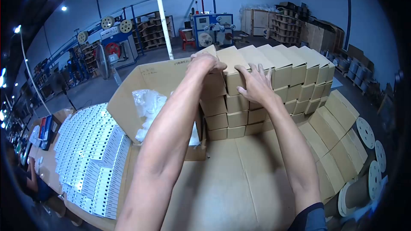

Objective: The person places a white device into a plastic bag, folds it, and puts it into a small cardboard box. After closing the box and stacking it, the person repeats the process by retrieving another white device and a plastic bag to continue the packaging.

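Observation:
Several brown cardboard boxes (237,105) stand stacked in rows on a cardboard-covered table (222,184). My left hand (206,63) is at the top left corner of the stack, its fingers bent over the edge of a box there; what they grip, if anything, is hidden. Beside it, my right hand (257,83) rests with spread fingers on the top and front of the neighbouring top-row boxes. Left of the stack is a large open carton (128,83) with clear plastic wrap (150,107) inside, partly behind my left forearm.
White labelled boxes (90,154) are piled at the left. More brown boxes (334,141) lie at the right, near large spools (365,132). A person's arm (32,175) shows at the far left. Blue machines (214,28) and a white pole (162,15) stand beyond.

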`<state>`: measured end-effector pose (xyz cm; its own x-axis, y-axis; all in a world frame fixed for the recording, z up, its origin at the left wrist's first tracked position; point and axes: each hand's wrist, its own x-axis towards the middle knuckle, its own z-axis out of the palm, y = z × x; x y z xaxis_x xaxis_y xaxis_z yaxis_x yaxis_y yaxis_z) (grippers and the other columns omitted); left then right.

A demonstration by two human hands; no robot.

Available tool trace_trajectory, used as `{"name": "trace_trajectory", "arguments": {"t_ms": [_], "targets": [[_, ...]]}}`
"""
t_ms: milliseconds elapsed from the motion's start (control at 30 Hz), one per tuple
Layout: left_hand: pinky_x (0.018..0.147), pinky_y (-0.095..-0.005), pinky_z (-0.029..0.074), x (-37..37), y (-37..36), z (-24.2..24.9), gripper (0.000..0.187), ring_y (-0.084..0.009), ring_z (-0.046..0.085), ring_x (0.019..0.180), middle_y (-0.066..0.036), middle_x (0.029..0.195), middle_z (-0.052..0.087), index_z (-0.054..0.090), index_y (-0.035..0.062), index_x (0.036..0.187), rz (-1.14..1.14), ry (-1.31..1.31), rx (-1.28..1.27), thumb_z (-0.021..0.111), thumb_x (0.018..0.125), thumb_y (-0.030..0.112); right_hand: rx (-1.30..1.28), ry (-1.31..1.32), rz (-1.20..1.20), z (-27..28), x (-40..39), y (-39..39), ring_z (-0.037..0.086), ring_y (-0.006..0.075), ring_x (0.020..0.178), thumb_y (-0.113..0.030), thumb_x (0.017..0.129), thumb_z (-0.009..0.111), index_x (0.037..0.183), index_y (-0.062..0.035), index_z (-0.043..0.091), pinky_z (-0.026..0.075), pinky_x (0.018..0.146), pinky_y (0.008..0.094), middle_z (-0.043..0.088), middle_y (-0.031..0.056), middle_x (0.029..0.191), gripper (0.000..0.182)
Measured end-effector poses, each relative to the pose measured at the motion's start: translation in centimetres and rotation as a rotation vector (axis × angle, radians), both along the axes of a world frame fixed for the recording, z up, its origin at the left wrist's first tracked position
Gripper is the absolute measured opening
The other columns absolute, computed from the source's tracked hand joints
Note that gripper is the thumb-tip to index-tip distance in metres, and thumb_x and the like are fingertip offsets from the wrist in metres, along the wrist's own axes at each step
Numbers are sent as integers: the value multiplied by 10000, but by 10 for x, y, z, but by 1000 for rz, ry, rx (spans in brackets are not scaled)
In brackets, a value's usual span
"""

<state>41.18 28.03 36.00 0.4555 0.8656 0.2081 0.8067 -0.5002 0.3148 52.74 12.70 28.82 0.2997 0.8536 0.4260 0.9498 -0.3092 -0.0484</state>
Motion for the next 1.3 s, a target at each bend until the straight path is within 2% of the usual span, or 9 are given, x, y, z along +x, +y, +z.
{"name": "trace_trajectory", "arguments": {"t_ms": [300, 433, 600, 767, 833, 1033, 1133, 1233, 1300], "targets": [[942, -461, 599, -47, -23, 36, 238, -402, 703, 1132, -306, 1180, 700, 762, -34, 1064, -80, -124, 335, 652, 889, 83, -58, 98, -105, 5, -15, 5, 178, 500, 1541, -343, 816, 794, 1551, -284, 403, 149, 1157, 805, 179, 250, 1678, 835], [900, -461, 608, -82, -31, 58, 206, -433, 713, 1075, -340, 1078, 710, 763, -65, 987, -146, -247, 435, 626, 863, 27, 75, 128, -10, 19, -27, -5, 126, 477, 1561, -347, 771, 806, 1577, -142, 368, 111, 1148, 818, 138, 266, 1687, 940], [841, -476, 597, -148, -90, 66, 245, -475, 725, 920, -358, 898, 696, 725, -117, 945, -206, -450, 479, 607, 877, 87, 449, 291, 314, 22, -12, -11, 335, 380, 1513, -211, 920, 625, 1578, -36, 346, 270, 1248, 406, 399, 274, 1579, 736], [836, -379, 580, -241, -153, 45, 297, -332, 768, 894, -241, 950, 756, 740, -30, 1123, -184, -666, 622, 617, 946, 174, 666, 1073, 408, 25, -96, -90, 525, 295, 1344, -386, 951, 709, 1559, -36, 384, 419, 1104, 392, 535, 217, 1458, 773], [802, -393, 580, -281, -182, 21, 247, -371, 753, 847, -246, 905, 742, 737, -44, 1055, -270, -821, 665, 617, 946, 142, 683, 1178, 406, 2, -125, -124, 532, 274, 1321, -438, 911, 763, 1569, -61, 376, 438, 1080, 379, 538, 201, 1438, 851], [881, -285, 501, -375, -209, -118, 180, -146, 621, 972, -112, 1038, 648, 599, -56, 1143, -352, -998, 392, 605, 1021, 76, 562, 1246, 742, -115, -234, -210, 486, 260, 1364, -338, 805, 872, 1564, -44, 374, 384, 1153, 368, 504, 167, 1465, 954], [653, -195, 387, -389, -208, -194, 290, -39, 509, 729, -58, 881, 617, 434, 55, 1247, -265, -1335, 1, 632, 1043, 112, 368, 1362, 547, -154, -288, -245, 470, 268, 1390, -246, 759, 908, 1572, -3, 334, 376, 1162, 388, 488, 173, 1497, 1024], [840, -279, 455, -412, -195, -249, 285, -165, 548, 957, -113, 1112, 568, 500, 9, 1101, -92, -887, 195, 718, 973, 139, 324, 1450, 389, -202, -315, -256, 512, 288, 1327, -211, 735, 923, 1563, -43, 348, 401, 1136, 398, 535, 174, 1410, 1023], [939, -326, 477, -425, -198, -286, 305, -213, 584, 1047, -127, 1209, 568, 556, -4, 1143, -152, -904, -127, 732, 953, 157, 368, 1395, 330, -229, -325, -259, 519, 277, 1311, -202, 719, 922, 1548, -68, 358, 414, 1123, 403, 547, 163, 1376, 1011]]}}
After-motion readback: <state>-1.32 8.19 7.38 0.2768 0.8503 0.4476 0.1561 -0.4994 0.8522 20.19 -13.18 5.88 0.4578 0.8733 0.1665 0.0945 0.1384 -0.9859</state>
